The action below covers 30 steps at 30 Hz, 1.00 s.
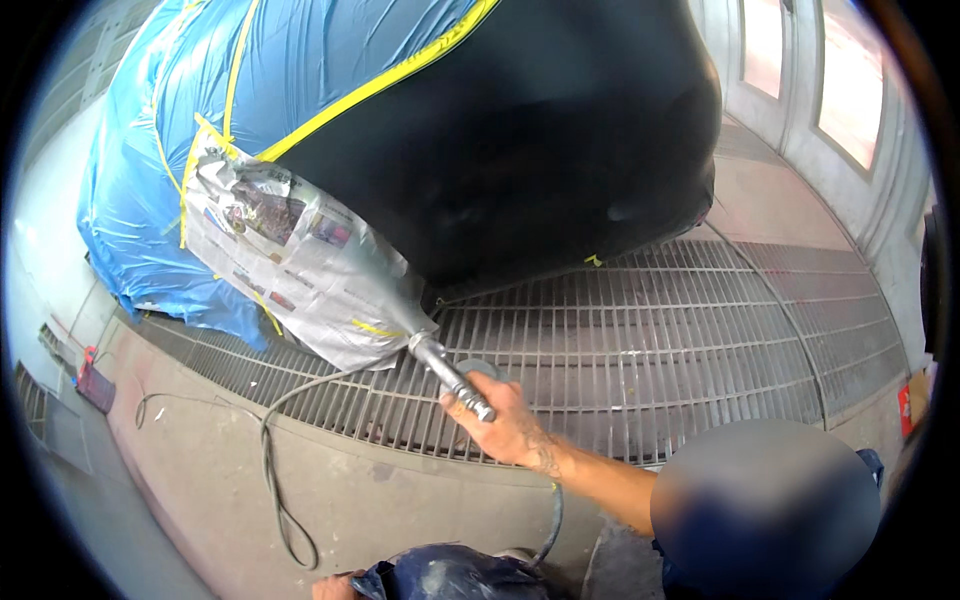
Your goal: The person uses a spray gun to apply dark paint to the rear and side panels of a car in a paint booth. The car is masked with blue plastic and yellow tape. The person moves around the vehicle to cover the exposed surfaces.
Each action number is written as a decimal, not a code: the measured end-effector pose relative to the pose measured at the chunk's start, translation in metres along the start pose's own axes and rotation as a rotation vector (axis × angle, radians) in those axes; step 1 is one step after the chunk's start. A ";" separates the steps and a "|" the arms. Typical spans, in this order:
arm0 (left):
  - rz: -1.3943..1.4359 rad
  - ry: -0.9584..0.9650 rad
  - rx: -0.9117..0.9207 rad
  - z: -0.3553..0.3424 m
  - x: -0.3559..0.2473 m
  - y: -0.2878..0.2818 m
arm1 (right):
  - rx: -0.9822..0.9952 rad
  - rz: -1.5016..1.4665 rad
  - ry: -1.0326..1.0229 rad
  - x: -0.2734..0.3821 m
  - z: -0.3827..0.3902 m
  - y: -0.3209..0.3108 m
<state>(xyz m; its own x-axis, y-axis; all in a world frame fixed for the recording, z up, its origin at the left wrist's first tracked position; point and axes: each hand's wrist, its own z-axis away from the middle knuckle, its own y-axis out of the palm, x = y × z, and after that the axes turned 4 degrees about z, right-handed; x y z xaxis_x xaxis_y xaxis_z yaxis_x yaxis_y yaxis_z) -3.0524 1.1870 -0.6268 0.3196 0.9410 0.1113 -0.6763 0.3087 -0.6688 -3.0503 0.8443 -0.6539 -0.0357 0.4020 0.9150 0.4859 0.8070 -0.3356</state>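
My right hand (505, 420) is closed round a silver spray gun (440, 362), its front end toward the vehicle's lower corner. A round grey part (480, 370) shows beside the gun, partly behind my fingers. A whitish haze lies over the newspaper masking (300, 255) in front of the gun. To the right of the paper is the smooth black body panel (540, 140) of the vehicle. At the bottom edge only a bit of my left hand (335, 588) shows below a dark blue sleeve (450, 575); its fingers are out of sight.
Blue plastic sheeting (150, 200) edged with yellow tape (375, 88) covers the vehicle's left part. Floor grating (650, 350) runs beneath it. A hose (270, 470) loops across the floor at left. A red container (95, 385) stands far left; windowed wall panels (800, 110) line the right.
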 end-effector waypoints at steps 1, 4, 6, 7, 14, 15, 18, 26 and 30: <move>0.004 0.112 -0.086 -0.010 0.009 0.010 | -0.004 -0.009 0.037 0.000 0.000 -0.012; 0.005 0.403 -0.299 -0.035 0.025 0.029 | -0.126 -0.044 0.022 -0.018 0.009 -0.045; 0.047 0.483 -0.310 -0.045 0.018 0.026 | -0.203 -0.122 0.027 -0.030 0.019 -0.065; 0.063 0.523 -0.311 -0.052 0.014 0.025 | -0.237 -0.149 0.037 -0.032 0.024 -0.076; 0.116 0.912 -0.301 -0.132 -0.034 0.012 | -0.544 -0.197 0.192 -0.045 0.081 -0.173; 0.129 0.956 -0.309 -0.134 -0.040 0.008 | -0.605 -0.212 0.195 -0.046 0.087 -0.183; 0.202 1.095 -0.330 -0.142 -0.040 0.009 | -0.815 -0.251 0.167 -0.044 0.098 -0.202; 0.434 1.283 -0.432 -0.139 0.027 0.035 | -0.820 -0.097 0.106 -0.022 0.075 -0.166; 0.476 0.900 -0.383 -0.062 0.024 0.007 | -0.647 0.023 -0.006 -0.004 0.037 -0.100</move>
<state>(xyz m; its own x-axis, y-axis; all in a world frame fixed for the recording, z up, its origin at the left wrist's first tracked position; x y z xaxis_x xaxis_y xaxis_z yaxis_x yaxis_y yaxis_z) -3.0085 1.2026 -0.6740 0.5540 0.4581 -0.6951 -0.6573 -0.2717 -0.7029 -3.1314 0.7782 -0.6321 -0.0227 0.4203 0.9071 0.9146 0.3751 -0.1509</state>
